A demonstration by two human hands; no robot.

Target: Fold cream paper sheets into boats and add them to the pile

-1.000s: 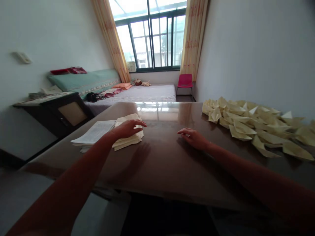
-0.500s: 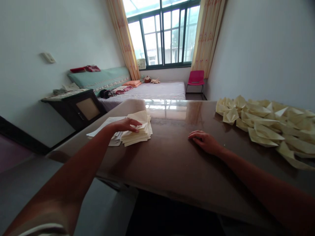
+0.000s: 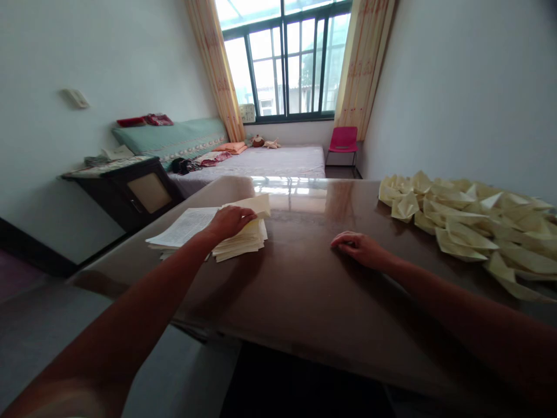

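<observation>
My left hand (image 3: 235, 220) is closed on a sheet of yellow paper (image 3: 260, 204), which it lifts off the stack of yellow paper (image 3: 241, 244) beneath. Beside that stack, to the left, lie white printed sheets (image 3: 185, 226), partly covered by my left arm. My right hand (image 3: 359, 248) rests on the brown table (image 3: 287, 296) with its fingers curled together, away from the paper; whether anything is under them is hidden. Farther right spreads a pile of folded yellow paper pieces (image 3: 465, 220), shaped like little boats.
Beyond the table stands a bed (image 3: 287, 159) with cloths and soft toys. A dark cabinet (image 3: 130, 186) is at the left and a pink chair (image 3: 343, 140) sits by the window. The table's front edge runs below my hands.
My left hand has closed its fingers on a yellow sheet and raised it from the stack. My right hand stays in its place on the table.
</observation>
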